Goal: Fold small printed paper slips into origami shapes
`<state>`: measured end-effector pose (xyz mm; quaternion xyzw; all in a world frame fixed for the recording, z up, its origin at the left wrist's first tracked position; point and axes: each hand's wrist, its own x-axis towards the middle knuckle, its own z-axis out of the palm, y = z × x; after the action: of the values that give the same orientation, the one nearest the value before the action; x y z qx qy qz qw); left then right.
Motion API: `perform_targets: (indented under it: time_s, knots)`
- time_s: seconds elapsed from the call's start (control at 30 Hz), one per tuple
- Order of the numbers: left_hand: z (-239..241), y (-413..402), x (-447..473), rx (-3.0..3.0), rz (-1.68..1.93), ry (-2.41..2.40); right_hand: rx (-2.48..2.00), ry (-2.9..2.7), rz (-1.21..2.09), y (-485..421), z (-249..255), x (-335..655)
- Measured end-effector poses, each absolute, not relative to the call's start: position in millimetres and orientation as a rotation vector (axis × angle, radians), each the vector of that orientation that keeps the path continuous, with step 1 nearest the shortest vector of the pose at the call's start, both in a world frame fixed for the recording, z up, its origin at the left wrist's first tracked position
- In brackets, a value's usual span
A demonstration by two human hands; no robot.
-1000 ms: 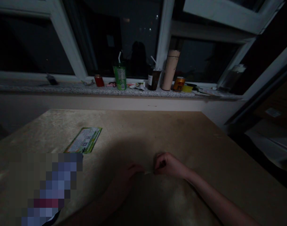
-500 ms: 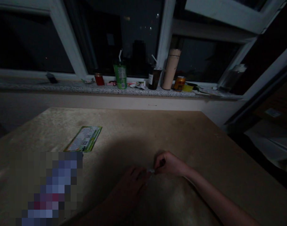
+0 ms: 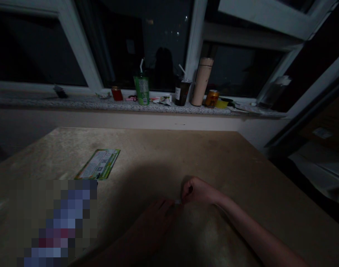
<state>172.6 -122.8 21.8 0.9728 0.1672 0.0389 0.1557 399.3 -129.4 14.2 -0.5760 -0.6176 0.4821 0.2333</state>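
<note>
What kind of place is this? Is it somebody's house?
Probably a room at home, but I'm unsure: a wide brown table stands by dark glass windows, with a tall green cup on the speckled stone sill.

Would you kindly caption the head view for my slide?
Left hand and right hand, with a small pale item between them, over a dimly lit table.

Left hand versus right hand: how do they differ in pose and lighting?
Pose: the left hand lies back up, fingers reaching forward, while the right hand is curled, a dark gap showing inside its bent fingers.
Lighting: the left hand is deep in shadow; the right hand is lighter.
Shared: both are bare, fingertips at a small pale piece. The left hand's grip is too dark to tell.
</note>
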Motion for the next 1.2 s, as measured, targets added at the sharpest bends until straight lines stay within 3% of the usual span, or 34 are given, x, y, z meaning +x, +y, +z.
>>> perform_targets:
  time_s: [0.47,1.2]
  knots:
    - [19.7,-125.5,172.9,2.837,0.168,0.443,-1.743,-1.811,1.162,-127.8,26.9,394.1]
    - [21.6,-126.4,174.5,2.835,0.129,0.476,-1.658,-1.794,1.293,-122.6,21.2,402.6]
